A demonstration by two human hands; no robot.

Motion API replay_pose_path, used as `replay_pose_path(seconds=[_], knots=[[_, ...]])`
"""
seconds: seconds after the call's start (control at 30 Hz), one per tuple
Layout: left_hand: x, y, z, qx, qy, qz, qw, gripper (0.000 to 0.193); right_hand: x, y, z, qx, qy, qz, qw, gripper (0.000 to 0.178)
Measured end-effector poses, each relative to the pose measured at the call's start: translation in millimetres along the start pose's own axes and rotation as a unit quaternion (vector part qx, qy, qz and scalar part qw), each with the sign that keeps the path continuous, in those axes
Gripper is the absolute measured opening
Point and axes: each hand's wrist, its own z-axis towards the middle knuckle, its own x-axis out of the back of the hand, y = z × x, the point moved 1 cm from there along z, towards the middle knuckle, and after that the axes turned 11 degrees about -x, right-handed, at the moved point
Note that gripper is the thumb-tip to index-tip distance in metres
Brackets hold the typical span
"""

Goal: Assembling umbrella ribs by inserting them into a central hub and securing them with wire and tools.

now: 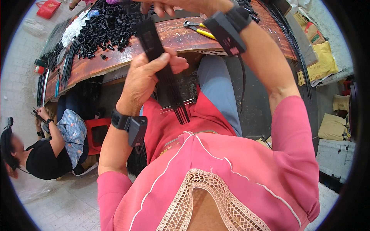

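Note:
My left hand is closed around a flat bundle of thin black rods, its thumb pressed across the front. The bundle slants over my lap, with its wide dark end up near the table edge and its separate tips pointing down toward me. Just beyond that upper end, my right hand has curled fingers. The frame's top edge cuts part of it off, and I cannot make out what is in it. Beneath the bundle, a few thin light rods lie across my red apron.
Yellow-handled pliers lie on the wooden table. Heaps of small black tubular parts and white pieces cover its left side. A co-worker sits at left, holding thin black rods. Long black rods line the right edge.

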Motion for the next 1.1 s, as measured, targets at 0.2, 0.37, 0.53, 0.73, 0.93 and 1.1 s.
replay_pose_path(seconds=[0.2, 0.37, 0.53, 0.73, 0.93, 1.1], knots=[[45, 32, -9, -0.129, 0.160, -0.233, 0.951, 0.019, -47, 112, -47, -0.130, 0.068, -0.031, 0.989, 0.026], [56, 23, -22, -0.184, 0.233, -0.345, 0.890, 0.017, -125, 106, -81, -0.032, 0.039, 0.030, 0.998, 0.055], [57, -8, -30, -0.185, 0.303, -0.386, 0.852, 0.016, -176, 116, -78, -0.044, 0.027, 0.305, 0.951, 0.078], [44, -31, -35, -0.163, 0.359, -0.360, 0.845, 0.020, -172, 107, -67, -0.037, 0.266, 0.279, 0.922, 0.058], [12, -50, -41, -0.061, 0.253, -0.335, 0.906, 0.039, -123, 95, -67, -0.020, 0.275, 0.267, 0.923, 0.026], [-5, -34, -69, 0.024, 0.049, -0.104, 0.993, 0.035, -7, 52, -80, -0.022, 0.177, 0.067, 0.982, 0.023]])
